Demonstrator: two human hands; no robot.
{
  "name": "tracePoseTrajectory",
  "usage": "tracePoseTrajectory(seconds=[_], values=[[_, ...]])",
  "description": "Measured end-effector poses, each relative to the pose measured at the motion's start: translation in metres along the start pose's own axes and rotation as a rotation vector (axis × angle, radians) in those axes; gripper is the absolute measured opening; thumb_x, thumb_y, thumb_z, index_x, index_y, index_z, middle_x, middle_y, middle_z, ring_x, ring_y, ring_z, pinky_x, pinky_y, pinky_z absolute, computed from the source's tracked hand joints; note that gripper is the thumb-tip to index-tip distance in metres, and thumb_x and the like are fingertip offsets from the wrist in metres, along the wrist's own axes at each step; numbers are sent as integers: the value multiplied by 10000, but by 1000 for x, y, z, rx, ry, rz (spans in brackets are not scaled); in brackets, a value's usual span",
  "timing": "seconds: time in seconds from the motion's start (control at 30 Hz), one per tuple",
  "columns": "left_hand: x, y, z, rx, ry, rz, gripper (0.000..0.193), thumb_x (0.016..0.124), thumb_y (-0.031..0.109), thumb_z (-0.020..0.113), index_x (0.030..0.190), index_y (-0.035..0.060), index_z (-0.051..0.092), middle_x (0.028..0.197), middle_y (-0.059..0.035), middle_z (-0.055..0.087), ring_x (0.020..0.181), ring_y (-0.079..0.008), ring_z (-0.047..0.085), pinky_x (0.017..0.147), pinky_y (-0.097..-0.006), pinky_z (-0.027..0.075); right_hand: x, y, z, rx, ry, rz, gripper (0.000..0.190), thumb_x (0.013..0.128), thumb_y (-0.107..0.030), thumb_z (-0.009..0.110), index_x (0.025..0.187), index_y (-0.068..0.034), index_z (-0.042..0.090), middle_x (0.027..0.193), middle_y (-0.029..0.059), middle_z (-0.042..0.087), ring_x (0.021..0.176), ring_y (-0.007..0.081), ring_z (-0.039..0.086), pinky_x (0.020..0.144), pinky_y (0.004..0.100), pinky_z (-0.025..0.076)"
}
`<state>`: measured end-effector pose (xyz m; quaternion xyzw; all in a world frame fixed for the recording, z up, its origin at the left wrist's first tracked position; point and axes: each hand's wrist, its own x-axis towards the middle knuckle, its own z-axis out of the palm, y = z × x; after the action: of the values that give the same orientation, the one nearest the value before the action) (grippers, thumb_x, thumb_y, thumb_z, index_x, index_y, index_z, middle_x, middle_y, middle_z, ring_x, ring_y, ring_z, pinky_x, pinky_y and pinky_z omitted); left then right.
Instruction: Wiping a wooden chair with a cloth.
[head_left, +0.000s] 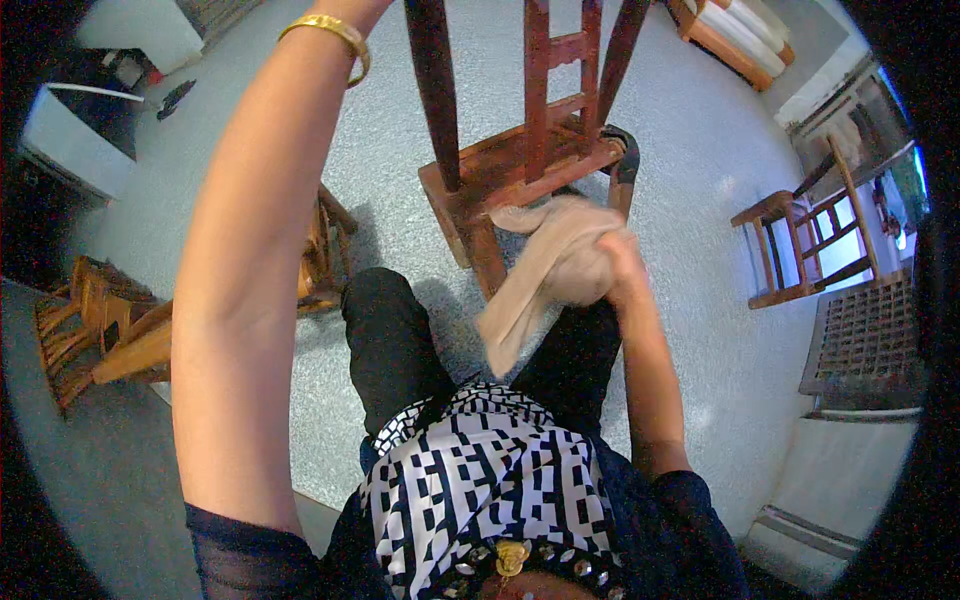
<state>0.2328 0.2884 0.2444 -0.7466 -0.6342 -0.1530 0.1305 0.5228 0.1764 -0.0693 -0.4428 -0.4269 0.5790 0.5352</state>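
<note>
My right hand (621, 259) grips a bunched beige cloth (562, 255), one end of which hangs loose towards my knees; hand and cloth are blurred. Just beyond the cloth is a reddish-brown wooden chair (517, 161), with dark posts and a ladder-like slatted piece rising out of the top of the view. Cloth and chair overlap in the view, and I cannot tell whether they touch. My left arm reaches up past the chair's left side. Only the base of my left hand (356, 9) shows, above a gold bangle; its fingers are cut off by the top edge.
Wooden furniture (120, 330) stands at the left, partly behind my left arm. Another wooden chair (810, 225) is at the right, near a dark grid-patterned panel (862, 341). A wooden piece with pale cushions (739, 34) sits at the top right. Speckled pale floor (690, 187) lies between.
</note>
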Motion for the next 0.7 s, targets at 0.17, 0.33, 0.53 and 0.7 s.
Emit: tracePoseTrajectory(seconds=[0.17, 0.33, 0.53, 0.7], values=[[3, -4, 3, 39, -21, -49, 758, 876, 593, 250, 905, -55, 643, 952, -258, 616, 968, -394, 573, 855, -446, 434, 45, -101, -2, 273, 280, -291, 458, 717, -84, 513, 1169, -26, 470, 1092, 127, 543, 988, 275, 550, 850, 389, 475], [3, -4, 1, 77, 2, -68, 744, 874, 589, 264, 904, -53, 639, 952, -277, 606, 949, -402, 578, 834, -455, 442, 138, -112, -13, -171, 410, -554, 443, 738, -60, 512, 1178, -27, 469, 1116, 147, 543, 1011, 281, 545, 885, 376, 443], [4, 1, 3, 77, -39, -138, 749, 880, 588, 249, 921, -56, 630, 955, -278, 605, 957, -421, 569, 836, -455, 434, 165, -51, 2, -1457, 243, -183, 431, 723, -127, 592, 1148, -77, 535, 1151, 184, 540, 1043, 388, 515, 883, 425, 410], [8, -1, 2, 101, -34, -100, 737, 886, 582, 251, 910, -49, 631, 945, -280, 604, 959, -422, 564, 828, -458, 433, 138, -19, 31, -1321, 541, -195, 376, 710, -184, 629, 1061, -72, 552, 1059, 183, 554, 994, 388, 520, 872, 437, 402]])
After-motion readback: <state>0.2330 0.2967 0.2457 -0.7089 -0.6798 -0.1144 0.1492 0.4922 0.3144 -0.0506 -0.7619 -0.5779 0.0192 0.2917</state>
